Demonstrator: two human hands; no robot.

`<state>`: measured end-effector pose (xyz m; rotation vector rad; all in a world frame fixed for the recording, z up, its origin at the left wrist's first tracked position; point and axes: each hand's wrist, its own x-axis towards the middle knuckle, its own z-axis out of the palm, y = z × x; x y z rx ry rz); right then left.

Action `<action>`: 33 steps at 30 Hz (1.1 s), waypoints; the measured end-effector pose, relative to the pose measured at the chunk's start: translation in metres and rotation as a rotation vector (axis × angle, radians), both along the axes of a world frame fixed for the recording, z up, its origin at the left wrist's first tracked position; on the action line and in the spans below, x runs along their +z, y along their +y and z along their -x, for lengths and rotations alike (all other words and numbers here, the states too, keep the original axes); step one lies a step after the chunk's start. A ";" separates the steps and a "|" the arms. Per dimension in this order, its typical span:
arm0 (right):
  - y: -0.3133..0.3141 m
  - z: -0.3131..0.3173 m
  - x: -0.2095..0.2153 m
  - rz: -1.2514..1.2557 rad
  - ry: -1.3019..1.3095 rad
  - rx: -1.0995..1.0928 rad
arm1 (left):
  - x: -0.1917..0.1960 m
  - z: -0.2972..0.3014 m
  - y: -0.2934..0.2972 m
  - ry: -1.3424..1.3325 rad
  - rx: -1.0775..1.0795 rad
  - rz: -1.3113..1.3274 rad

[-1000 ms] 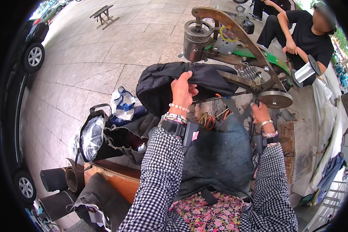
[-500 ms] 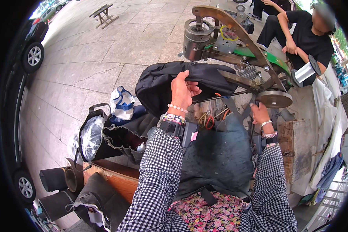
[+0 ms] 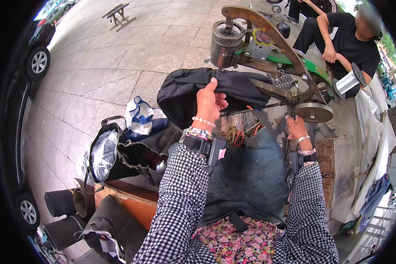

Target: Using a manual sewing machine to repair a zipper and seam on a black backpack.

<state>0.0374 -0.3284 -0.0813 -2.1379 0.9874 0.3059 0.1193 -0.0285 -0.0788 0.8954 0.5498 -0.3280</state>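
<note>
A black fabric bag [image 3: 180, 94], probably a backpack, sits under the head of a hand-turned sewing machine [image 3: 268, 53]. My left hand [image 3: 209, 103] is closed on the bag's near side, thumb up along the cloth and fingers curled. At the machine's near right end, my right hand [image 3: 297, 127] is closed at the rim of a metal handwheel [image 3: 312, 113]; the wheel partly hides its fingers. A dark apron [image 3: 246, 180] covers my lap. Beyond my lap lie scissors [image 3: 238, 137] with coloured handles among other tools.
A spool of pale thread [image 3: 347, 83] is mounted at the machine's right. Someone in black [image 3: 352, 48] sits behind it. Left of me stand an open dark bag [image 3: 141, 160], a white-and-blue bag [image 3: 138, 116] and dark rolls [image 3: 64, 231]. A wooden box [image 3: 336, 171] is at my right.
The bag and the machine's head have shifted very slightly to the right, my left hand along with them. My right hand remains at the handwheel, almost unmoved.
</note>
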 end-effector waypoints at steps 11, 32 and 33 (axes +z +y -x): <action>-0.109 0.029 -0.028 0.330 -0.332 0.058 | 0.008 -0.006 -0.015 -0.032 -0.003 -0.015; -0.004 0.009 0.043 0.120 -0.316 0.158 | 0.004 -0.005 -0.009 0.019 0.036 -0.042; -0.048 0.019 0.047 0.328 -0.451 0.338 | 0.008 -0.007 -0.012 0.019 0.036 -0.040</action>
